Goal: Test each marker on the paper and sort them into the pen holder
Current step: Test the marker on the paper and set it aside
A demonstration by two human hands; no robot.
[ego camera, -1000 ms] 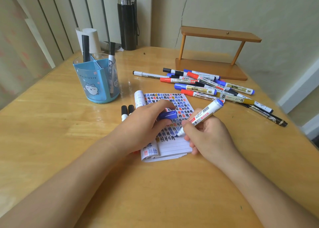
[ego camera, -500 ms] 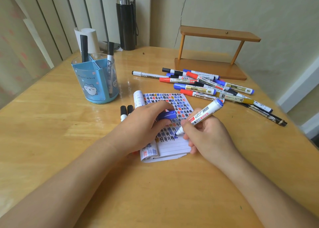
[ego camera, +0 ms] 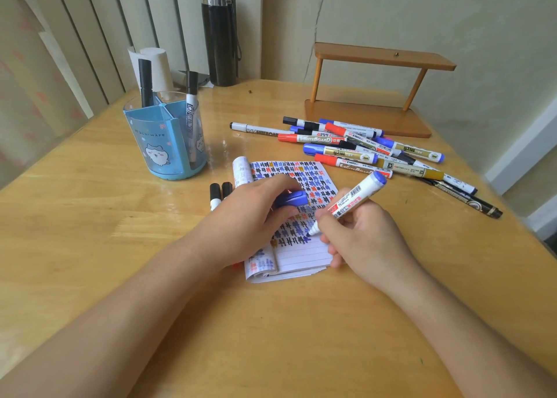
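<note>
My right hand (ego camera: 363,241) grips an uncapped blue marker (ego camera: 352,201), its tip touching the lined notepad (ego camera: 301,247), which is covered in coloured scribbles. My left hand (ego camera: 247,219) rests on the notepad's left side and holds the marker's blue cap (ego camera: 291,199). A pile of several markers (ego camera: 361,152) lies behind the pad to the right. The blue pen holder (ego camera: 164,138) stands at the back left with two black-capped markers upright in it. Two black-capped markers (ego camera: 220,194) lie just left of the pad, partly under my left hand.
A wooden two-tier stand (ego camera: 373,96) sits at the back right, near the wall. A black flask (ego camera: 218,33) and a white paper roll (ego camera: 156,63) stand at the far edge behind the holder. The table's right edge drops off beside the marker pile.
The marker tip has shifted slightly down and left across the pad, leaving fresh blue strokes. My left hand stays put with the cap.
</note>
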